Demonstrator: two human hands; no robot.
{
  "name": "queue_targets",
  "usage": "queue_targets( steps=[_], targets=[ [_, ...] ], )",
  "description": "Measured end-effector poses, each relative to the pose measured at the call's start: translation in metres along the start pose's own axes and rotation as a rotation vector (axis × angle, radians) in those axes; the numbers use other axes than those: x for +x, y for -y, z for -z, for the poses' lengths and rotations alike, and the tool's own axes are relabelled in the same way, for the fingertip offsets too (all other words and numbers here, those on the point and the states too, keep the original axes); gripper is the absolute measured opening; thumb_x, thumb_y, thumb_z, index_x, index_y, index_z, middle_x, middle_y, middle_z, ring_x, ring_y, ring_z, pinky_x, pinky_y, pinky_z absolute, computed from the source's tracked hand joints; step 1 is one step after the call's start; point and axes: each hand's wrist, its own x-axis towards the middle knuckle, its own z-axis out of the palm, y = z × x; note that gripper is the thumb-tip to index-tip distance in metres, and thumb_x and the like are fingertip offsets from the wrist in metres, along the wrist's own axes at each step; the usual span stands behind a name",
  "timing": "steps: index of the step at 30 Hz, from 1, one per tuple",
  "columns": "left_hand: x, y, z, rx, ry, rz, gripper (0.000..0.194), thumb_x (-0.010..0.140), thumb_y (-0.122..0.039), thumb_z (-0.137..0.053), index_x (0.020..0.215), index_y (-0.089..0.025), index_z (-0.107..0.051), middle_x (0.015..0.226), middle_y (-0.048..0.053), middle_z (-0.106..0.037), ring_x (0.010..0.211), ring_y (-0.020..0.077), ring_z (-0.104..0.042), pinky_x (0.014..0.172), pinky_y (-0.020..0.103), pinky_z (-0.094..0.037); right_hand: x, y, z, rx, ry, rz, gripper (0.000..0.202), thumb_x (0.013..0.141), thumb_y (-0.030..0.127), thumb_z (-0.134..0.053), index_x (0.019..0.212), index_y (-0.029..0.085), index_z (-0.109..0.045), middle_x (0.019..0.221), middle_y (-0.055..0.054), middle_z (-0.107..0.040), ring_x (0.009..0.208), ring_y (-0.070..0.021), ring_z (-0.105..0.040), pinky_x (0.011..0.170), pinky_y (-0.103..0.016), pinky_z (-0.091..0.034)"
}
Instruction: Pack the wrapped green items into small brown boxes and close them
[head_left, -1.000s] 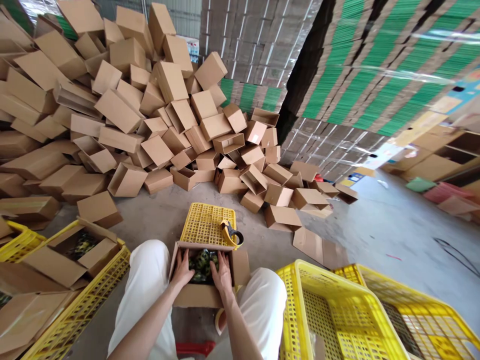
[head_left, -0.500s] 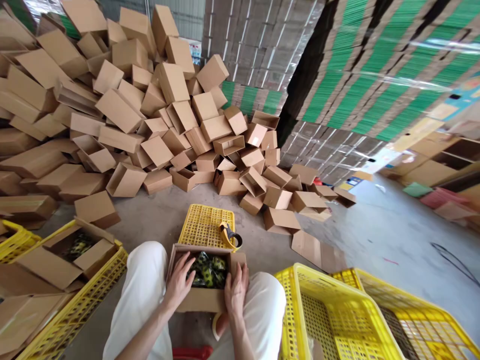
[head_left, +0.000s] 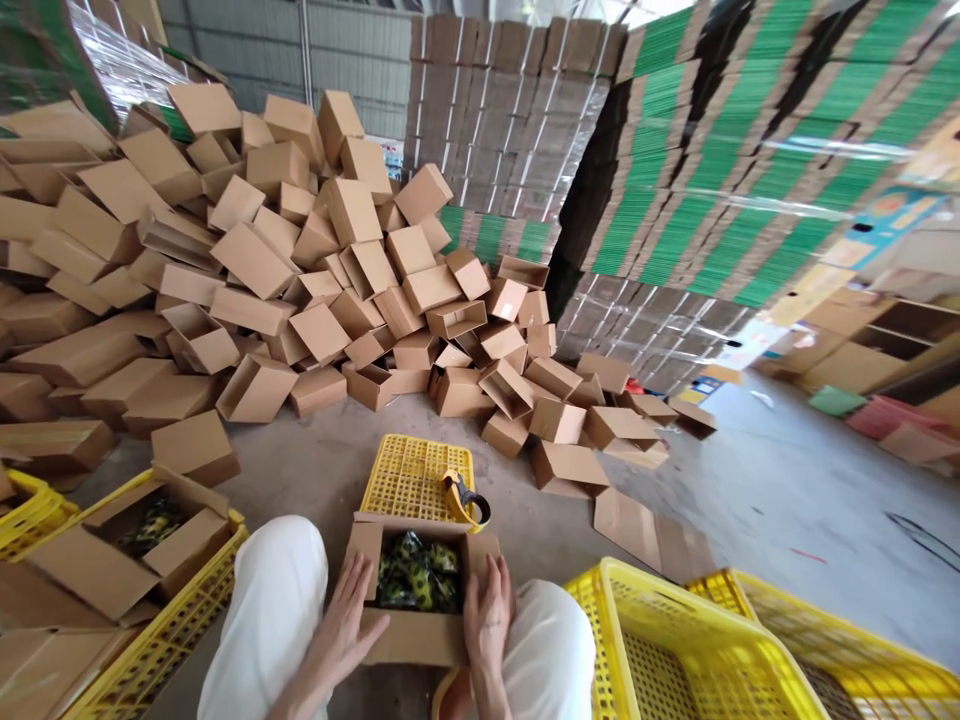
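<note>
An open cardboard box (head_left: 416, 640) sits between my knees, packed with dark, shiny plastic-wrapped items (head_left: 420, 572) that have yellow-green patches. My left hand (head_left: 343, 622) lies against the box's left side flap, thumb spread from the fingers. On the opposite side, my right hand (head_left: 487, 612) rests flat along the right flap, fingers stretched out. Both hands hold nothing. Just beyond the box, a yellow tape dispenser (head_left: 459, 495) with a dark roll lies on an upturned yellow crate (head_left: 405, 475).
Another open box (head_left: 187, 540) with similar contents rests in a yellow crate (head_left: 180, 625) on my left. To the right stand yellow crates (head_left: 611, 640). A big heap of cardboard boxes (head_left: 322, 330) fills the floor ahead, before tall stacks of flattened cardboard (head_left: 675, 200).
My left hand has drawn back from over the contents to the left flap, which now lies folded outward. My right hand stays on the right flap. The view has tipped upward slightly.
</note>
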Motion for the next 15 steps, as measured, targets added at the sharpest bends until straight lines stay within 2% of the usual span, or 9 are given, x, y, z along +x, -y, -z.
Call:
queue_targets(
  steps=[3, 4, 6, 11, 15],
  targets=[
    [0.007, 0.005, 0.007, -0.004, 0.085, 0.033, 0.073, 0.095, -0.045, -0.060, 0.163, -0.023, -0.046, 0.176, 0.011, -0.036, 0.165, 0.0340, -0.028, 0.134, 0.053, -0.028, 0.009, 0.003, 0.023, 0.127, -0.032, -0.118, 0.066, 0.100, 0.068, -0.046, 0.132, 0.014, -0.069, 0.146, -0.025, -0.065, 0.136, -0.0407, -0.062, 0.115, -0.057, -0.051],
    [0.013, 0.004, 0.013, -0.016, 0.114, 0.054, 0.072, 0.095, -0.047, -0.059, 0.162, -0.022, -0.048, 0.176, 0.011, -0.037, 0.165, 0.0338, -0.028, 0.135, 0.052, -0.027, 0.010, 0.005, 0.030, 0.179, -0.011, -0.167, 0.067, 0.099, 0.068, -0.049, 0.133, 0.014, -0.068, 0.145, -0.024, -0.066, 0.134, -0.0403, -0.064, 0.111, -0.055, -0.055],
    [0.026, 0.001, 0.028, -0.064, 0.174, 0.112, 0.072, 0.093, -0.052, -0.061, 0.160, -0.024, -0.052, 0.175, 0.009, -0.039, 0.164, 0.0333, -0.031, 0.135, 0.052, -0.026, 0.007, 0.010, 0.044, 0.296, 0.110, -0.233, 0.067, 0.100, 0.065, -0.052, 0.143, 0.016, -0.063, 0.143, -0.020, -0.070, 0.130, -0.0371, -0.069, 0.105, -0.049, -0.060],
    [0.054, -0.010, 0.068, -0.208, 0.338, 0.264, 0.088, 0.086, -0.071, -0.067, 0.159, -0.024, -0.055, 0.174, 0.009, -0.040, 0.163, 0.0338, -0.032, 0.135, 0.049, -0.026, -0.001, 0.021, 0.070, 0.473, 0.407, -0.125, 0.057, 0.100, 0.054, -0.053, 0.144, 0.021, -0.068, 0.146, -0.015, -0.071, 0.137, -0.0341, -0.066, 0.115, -0.049, -0.055],
    [0.055, -0.007, 0.079, -0.203, 0.428, 0.205, 0.098, 0.079, -0.072, -0.076, 0.160, -0.021, -0.054, 0.176, 0.011, -0.034, 0.165, 0.0335, -0.027, 0.136, 0.048, -0.022, 0.000, 0.018, 0.084, 0.535, 0.607, -0.048, 0.061, 0.090, 0.037, -0.060, 0.150, 0.027, -0.065, 0.151, -0.011, -0.068, 0.139, -0.0311, -0.065, 0.113, -0.050, -0.057]
  ],
)
